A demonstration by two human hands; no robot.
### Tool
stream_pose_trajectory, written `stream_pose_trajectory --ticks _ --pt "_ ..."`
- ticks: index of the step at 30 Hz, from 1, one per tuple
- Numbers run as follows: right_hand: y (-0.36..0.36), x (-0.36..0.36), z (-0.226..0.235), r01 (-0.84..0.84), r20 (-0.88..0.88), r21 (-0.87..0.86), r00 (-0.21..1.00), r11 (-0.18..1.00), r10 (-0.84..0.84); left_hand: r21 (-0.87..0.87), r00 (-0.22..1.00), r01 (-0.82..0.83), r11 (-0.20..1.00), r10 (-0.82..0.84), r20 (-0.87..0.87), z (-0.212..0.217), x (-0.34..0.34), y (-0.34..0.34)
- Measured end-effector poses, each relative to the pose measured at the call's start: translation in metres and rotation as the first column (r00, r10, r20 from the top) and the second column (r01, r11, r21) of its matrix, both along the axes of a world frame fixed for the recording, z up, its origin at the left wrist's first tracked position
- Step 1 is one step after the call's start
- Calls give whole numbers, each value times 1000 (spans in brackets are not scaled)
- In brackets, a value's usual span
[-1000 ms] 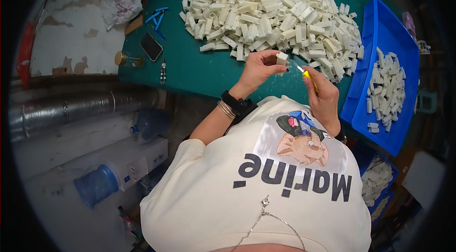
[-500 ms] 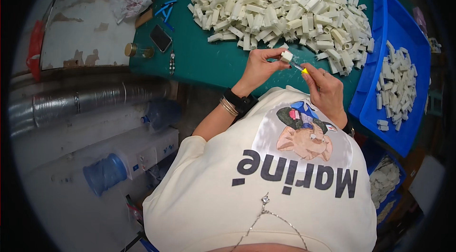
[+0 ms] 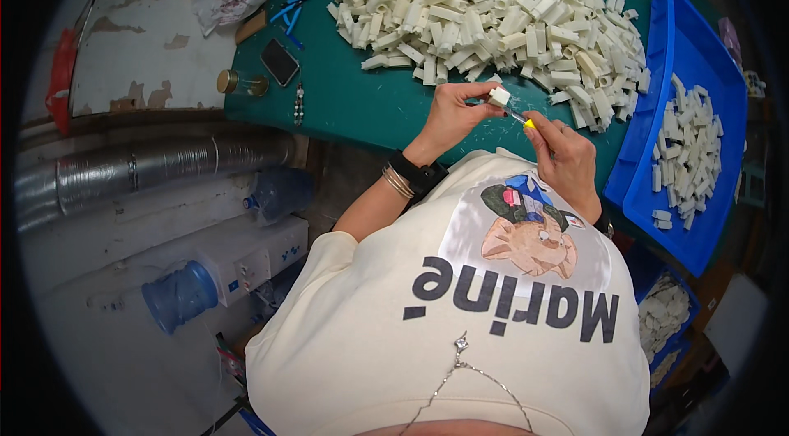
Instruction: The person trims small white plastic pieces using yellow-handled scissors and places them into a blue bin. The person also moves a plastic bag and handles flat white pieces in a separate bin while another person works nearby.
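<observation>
Between the thumb and forefinger of my left hand (image 3: 452, 117) is a small off-white plastic block (image 3: 499, 96). My right hand (image 3: 569, 156) is closed round a thin hand tool with a yellow handle (image 3: 529, 124) and a slim metal shaft, possibly a deburring tool. Its shaft points up and left, and its end meets the block; whether the tip is inside cannot be made out. Just beyond both hands, a large heap of similar off-white plastic pieces (image 3: 485, 17) covers much of the green tabletop (image 3: 370, 111).
A blue tray (image 3: 637, 148) with more pieces stands at the right. On the table's left lie blue-handled pliers (image 3: 289, 18), a phone (image 3: 279, 63), a gold-lidded jar (image 3: 242, 83) and a beaded strap (image 3: 298, 103). Lower right, another blue bin (image 3: 694, 304) holds white pieces.
Both hands keep their grips and hardly move. The block and the tool sit at nearly the same place, with a slight shift of the whole view.
</observation>
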State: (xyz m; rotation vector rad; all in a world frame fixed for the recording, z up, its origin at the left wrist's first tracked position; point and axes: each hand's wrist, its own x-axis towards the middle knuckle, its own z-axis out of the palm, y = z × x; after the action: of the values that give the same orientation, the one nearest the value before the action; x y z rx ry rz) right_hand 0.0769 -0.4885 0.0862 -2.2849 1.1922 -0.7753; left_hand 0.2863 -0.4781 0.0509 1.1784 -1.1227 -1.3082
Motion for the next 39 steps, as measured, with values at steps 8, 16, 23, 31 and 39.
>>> stream_pose_trajectory --ticks 8,16,23,31,39 --pt "-2 0 -2 5 -17 -6 1000 1000 -5 20 1000 16 1000 -16 -10 -4 0 -2" --pt "0 2 2 23 -68 -56 997 998 -26 58 998 43 997 -40 -52 -4 0 1" --pt "0 2 2 28 -56 -49 998 998 -30 97 997 34 995 -28 -67 0 0 8" --pt "0 2 0 43 -36 -40 998 998 -44 82 995 51 995 -44 -90 4 -1 9" --pt "-1 3 -1 54 -24 -15 998 998 -55 99 996 60 993 -53 -74 6 0 11"
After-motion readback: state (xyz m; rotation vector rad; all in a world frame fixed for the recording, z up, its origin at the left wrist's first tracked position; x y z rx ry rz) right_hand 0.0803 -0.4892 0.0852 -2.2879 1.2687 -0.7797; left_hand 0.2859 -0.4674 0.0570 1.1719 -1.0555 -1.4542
